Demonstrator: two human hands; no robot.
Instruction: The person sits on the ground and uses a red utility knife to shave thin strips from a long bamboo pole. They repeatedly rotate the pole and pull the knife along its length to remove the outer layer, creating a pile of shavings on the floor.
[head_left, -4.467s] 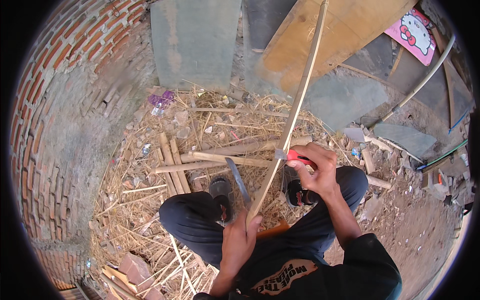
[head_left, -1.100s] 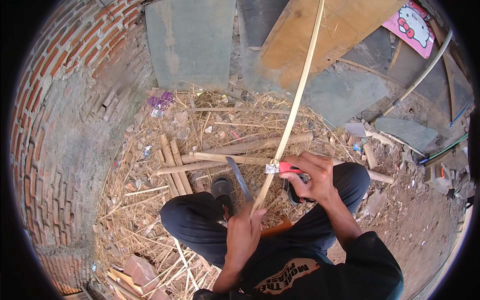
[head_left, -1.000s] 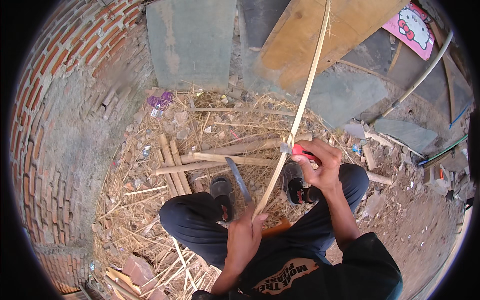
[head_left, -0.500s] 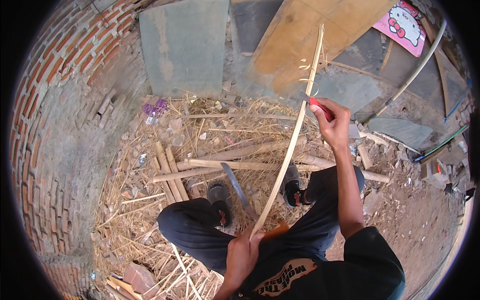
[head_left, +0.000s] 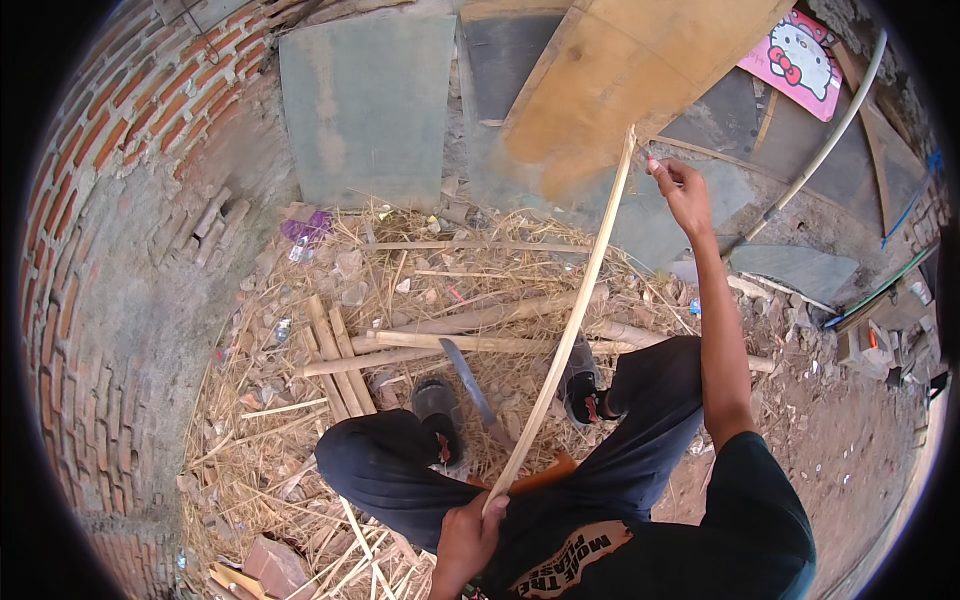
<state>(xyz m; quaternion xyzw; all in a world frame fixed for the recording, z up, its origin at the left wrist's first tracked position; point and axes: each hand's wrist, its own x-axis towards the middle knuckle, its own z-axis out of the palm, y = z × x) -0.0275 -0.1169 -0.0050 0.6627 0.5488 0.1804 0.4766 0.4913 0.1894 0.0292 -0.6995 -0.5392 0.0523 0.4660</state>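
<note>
A long pale bamboo strip (head_left: 570,345) slants up and away from my lap. My left hand (head_left: 466,538) is closed around its near end, by my left thigh. My right hand (head_left: 684,196), arm stretched forward, grips a small red-handled knife (head_left: 651,162), mostly hidden by the fingers. The knife is just right of the strip's far tip; whether the blade touches it I cannot tell. A long curved blade like a machete (head_left: 468,380) rests between my shoes, partly behind the strip.
Straw, rubble and several bamboo pieces (head_left: 480,320) cover the ground ahead. Split slats (head_left: 340,360) lie to the left. A brick wall (head_left: 85,230) rises at the left. A brown board (head_left: 640,70) and grey sheets (head_left: 370,110) stand at the back, with a pale pole (head_left: 825,145) at the right.
My right hand has moved the knife forward along the strip to its far end. The strip's far end has come lower, and the curled shavings there no longer show.
</note>
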